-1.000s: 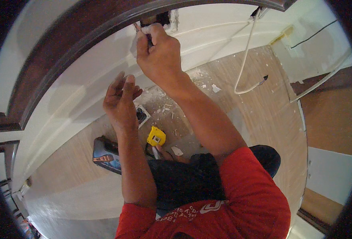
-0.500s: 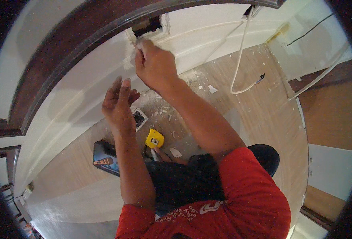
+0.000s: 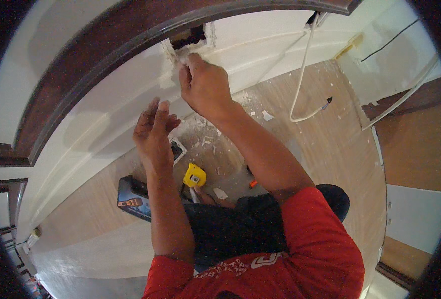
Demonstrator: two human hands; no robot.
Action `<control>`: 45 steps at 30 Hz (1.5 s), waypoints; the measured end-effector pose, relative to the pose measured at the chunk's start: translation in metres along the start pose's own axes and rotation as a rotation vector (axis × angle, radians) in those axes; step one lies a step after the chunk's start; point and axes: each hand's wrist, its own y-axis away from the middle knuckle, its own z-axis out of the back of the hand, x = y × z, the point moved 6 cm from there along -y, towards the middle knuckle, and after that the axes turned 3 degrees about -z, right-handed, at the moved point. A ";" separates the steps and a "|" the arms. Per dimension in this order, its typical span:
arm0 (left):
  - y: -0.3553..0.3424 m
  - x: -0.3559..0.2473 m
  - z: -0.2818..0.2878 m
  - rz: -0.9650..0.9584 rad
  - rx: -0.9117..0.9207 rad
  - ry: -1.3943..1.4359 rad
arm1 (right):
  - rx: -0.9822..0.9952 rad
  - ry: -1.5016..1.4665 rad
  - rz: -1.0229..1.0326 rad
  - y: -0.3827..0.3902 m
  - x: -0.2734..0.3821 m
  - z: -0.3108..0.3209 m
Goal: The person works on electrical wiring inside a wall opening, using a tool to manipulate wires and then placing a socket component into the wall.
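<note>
Beside dark wood trim (image 3: 86, 65), a right hand (image 3: 207, 85) works at the lower edge of a ragged wall opening (image 3: 189, 37), fingers curled, any grasp impossible to tell; the left hand (image 3: 153, 128) hovers, fingers released. Light, short strokes would likely spare that edge.

The bare right arm (image 3: 265, 149) angles forward and leftward, its bare right hand (image 3: 205, 87) curled, fingertips indistinct. The bare left arm (image 3: 169, 214) rises straighter, its bare left hand (image 3: 152, 134) lifted, fingers loosely bent.
</note>
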 end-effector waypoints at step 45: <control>-0.003 0.001 0.002 0.014 0.056 0.074 | -0.232 -0.625 -0.462 0.006 -0.013 -0.027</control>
